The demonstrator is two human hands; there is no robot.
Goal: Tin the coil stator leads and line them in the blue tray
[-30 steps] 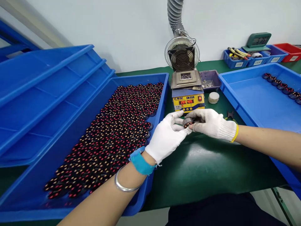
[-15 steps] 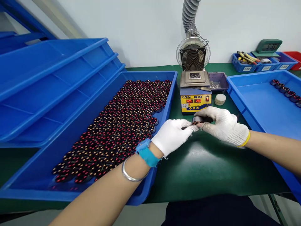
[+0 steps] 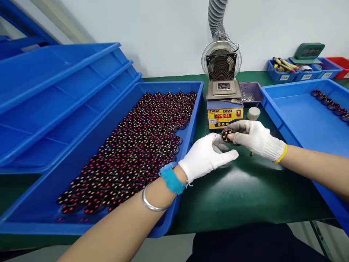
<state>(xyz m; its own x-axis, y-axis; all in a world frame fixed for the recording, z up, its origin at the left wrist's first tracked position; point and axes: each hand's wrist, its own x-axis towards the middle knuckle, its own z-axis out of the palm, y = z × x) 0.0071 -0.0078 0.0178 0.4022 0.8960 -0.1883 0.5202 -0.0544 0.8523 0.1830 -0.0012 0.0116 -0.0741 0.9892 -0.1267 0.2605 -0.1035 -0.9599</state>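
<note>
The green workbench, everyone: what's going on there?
The person's gloved right hand holds a small round part in front of the yellow-fronted machine. The gloved left hand is open close beside it; whether it touches the part is unclear. The left blue tray holds many similar parts, while the right blue tray shows one row.

From six o'clock, the head camera looks forward and down over the nearby surface (image 3: 240,203), facing the wall (image 3: 158,36) at twelve.
</note>
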